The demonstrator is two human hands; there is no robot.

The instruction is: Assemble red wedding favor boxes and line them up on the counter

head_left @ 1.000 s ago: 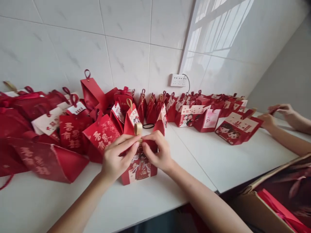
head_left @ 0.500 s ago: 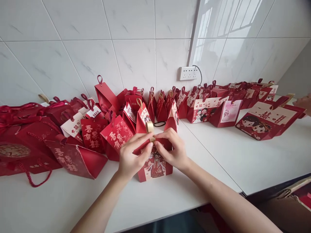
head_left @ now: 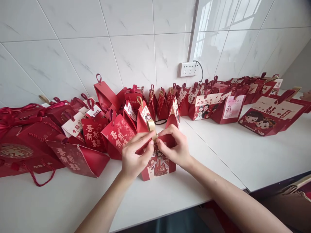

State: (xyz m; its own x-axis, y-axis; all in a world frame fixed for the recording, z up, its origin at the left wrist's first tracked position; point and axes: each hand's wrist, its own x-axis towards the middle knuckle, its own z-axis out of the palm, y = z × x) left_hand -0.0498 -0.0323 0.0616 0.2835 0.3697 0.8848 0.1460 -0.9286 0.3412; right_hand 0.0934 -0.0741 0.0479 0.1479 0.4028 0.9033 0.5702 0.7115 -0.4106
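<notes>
A red gift box (head_left: 159, 165) with a printed figure in robes stands upright on the white table (head_left: 150, 207), near its front edge. A gold ribbon loop (head_left: 151, 125) rises from its top. My left hand (head_left: 137, 153) pinches the ribbon's base from the left, thumb and index finger together. From the right, my right hand (head_left: 175, 145) pinches at the same spot, its fingertips almost touching those of my left hand. The top edge of the box is partly hidden behind my fingers.
Many red boxes crowd the left, among them an open-sided one (head_left: 80, 158). More line the tiled wall below a power strip (head_left: 189, 69). Behind my hands lies a black loop (head_left: 160, 122). Another person's hand (head_left: 306, 96) shows at the right edge.
The view has shifted slightly. Both hands keep pinching at the ribbon's base, and the gold loop leans a little differently. The other person's hand shows less at the right edge.
</notes>
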